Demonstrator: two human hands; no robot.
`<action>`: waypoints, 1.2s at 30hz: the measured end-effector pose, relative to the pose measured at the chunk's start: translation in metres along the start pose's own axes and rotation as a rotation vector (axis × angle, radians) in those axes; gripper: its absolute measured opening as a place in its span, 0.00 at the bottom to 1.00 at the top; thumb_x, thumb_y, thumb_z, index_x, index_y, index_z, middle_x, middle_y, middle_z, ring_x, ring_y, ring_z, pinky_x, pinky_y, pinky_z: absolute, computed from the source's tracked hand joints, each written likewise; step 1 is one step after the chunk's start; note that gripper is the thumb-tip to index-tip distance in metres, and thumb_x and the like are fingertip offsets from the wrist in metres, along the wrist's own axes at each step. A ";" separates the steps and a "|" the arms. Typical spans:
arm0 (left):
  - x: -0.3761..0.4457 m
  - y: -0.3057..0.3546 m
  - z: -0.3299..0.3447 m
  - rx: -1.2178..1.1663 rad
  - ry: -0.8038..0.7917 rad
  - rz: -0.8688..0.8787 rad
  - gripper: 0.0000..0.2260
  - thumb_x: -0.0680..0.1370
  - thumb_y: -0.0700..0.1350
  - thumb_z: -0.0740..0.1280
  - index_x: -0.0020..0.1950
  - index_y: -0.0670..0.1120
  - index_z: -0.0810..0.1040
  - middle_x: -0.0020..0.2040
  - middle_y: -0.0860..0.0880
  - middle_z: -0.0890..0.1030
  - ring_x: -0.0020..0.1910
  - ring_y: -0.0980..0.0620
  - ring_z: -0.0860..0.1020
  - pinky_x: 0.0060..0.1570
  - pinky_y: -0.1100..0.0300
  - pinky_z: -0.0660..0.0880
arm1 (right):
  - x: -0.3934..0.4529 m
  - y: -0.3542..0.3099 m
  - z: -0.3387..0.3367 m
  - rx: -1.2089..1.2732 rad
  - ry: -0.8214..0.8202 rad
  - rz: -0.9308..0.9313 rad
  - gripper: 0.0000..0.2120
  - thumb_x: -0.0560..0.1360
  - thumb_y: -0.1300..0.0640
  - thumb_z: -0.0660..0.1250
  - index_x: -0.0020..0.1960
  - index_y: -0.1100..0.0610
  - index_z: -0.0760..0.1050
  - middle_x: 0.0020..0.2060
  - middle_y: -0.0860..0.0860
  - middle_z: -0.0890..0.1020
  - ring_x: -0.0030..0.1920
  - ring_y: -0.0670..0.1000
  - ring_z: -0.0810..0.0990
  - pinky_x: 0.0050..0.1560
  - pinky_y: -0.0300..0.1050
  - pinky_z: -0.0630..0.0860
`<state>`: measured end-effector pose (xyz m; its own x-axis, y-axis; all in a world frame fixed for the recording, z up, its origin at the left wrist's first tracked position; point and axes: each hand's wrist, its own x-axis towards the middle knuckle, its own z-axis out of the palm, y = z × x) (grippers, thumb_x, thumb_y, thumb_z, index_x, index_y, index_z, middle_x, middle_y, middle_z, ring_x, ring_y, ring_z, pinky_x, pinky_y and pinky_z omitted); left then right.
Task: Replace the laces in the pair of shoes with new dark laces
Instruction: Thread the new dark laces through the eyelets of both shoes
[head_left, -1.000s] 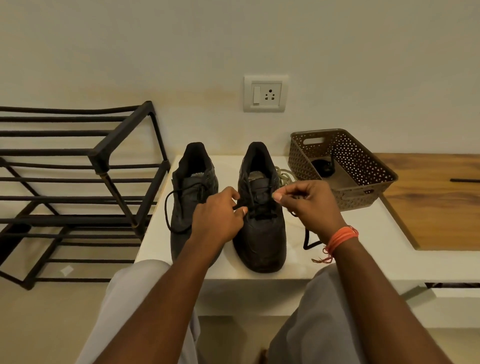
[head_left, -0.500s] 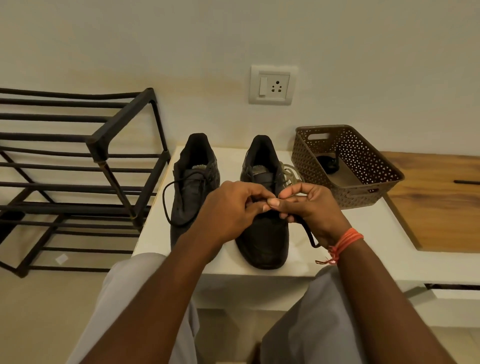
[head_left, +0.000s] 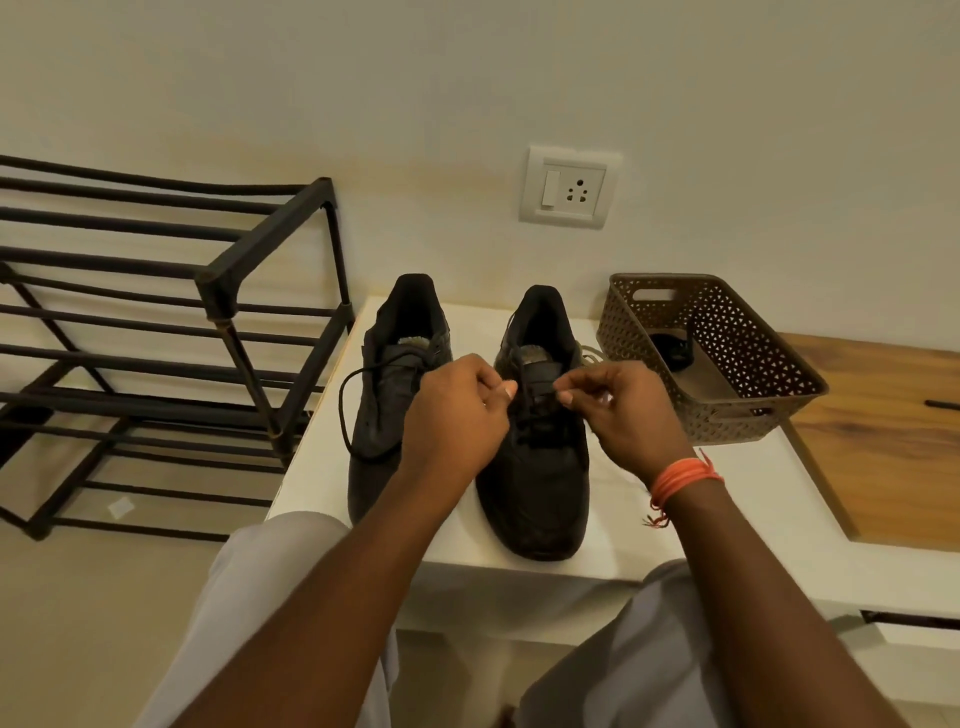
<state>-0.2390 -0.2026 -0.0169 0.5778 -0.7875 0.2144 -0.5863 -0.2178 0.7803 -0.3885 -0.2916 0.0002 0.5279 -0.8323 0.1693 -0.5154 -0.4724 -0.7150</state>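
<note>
At the white counter's (head_left: 727, 499) front edge, left hand (head_left: 457, 415) and right hand (head_left: 618, 410) each pinch a dark lace end above the right shoe (head_left: 535, 467), apparently tightening it.

A home entryway, it seems. A metal shoe rack (head_left: 171, 332) stands beside a low white desk (head_left: 727, 499). A wall socket (head_left: 569, 188) sits above.

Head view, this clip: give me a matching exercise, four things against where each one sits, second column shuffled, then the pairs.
Things:
1. basket
2. wall socket
3. metal rack
4. orange thread band

Places:
A. on the right wrist
B. left of the white table
C. on the wall above the shoes
D. on the table, right of the shoes

Pairs: 1-D, 2-C, 3-B, 4-A
</note>
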 end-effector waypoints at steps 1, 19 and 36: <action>0.000 -0.002 0.004 0.021 -0.024 -0.023 0.09 0.75 0.54 0.70 0.45 0.49 0.76 0.38 0.54 0.78 0.38 0.57 0.77 0.42 0.62 0.75 | 0.003 0.001 0.002 -0.081 0.032 -0.010 0.04 0.76 0.58 0.69 0.48 0.51 0.82 0.43 0.44 0.79 0.50 0.47 0.79 0.55 0.45 0.77; 0.005 -0.002 0.032 -0.178 0.013 -0.137 0.07 0.76 0.41 0.69 0.39 0.41 0.79 0.32 0.43 0.81 0.26 0.51 0.80 0.29 0.53 0.81 | -0.003 -0.015 0.052 0.026 0.215 0.211 0.06 0.76 0.58 0.67 0.41 0.49 0.76 0.76 0.54 0.54 0.76 0.55 0.48 0.73 0.61 0.55; 0.003 0.001 0.029 -0.282 -0.055 -0.181 0.02 0.78 0.38 0.67 0.49 0.42 0.79 0.33 0.48 0.80 0.23 0.59 0.78 0.25 0.68 0.75 | -0.001 -0.008 0.056 -0.149 0.294 0.100 0.07 0.75 0.59 0.66 0.39 0.51 0.77 0.74 0.55 0.60 0.74 0.58 0.53 0.69 0.61 0.61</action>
<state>-0.2541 -0.2219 -0.0322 0.6220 -0.7823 0.0318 -0.2925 -0.1946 0.9363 -0.3467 -0.2709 -0.0318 0.2635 -0.9145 0.3070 -0.6596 -0.4030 -0.6344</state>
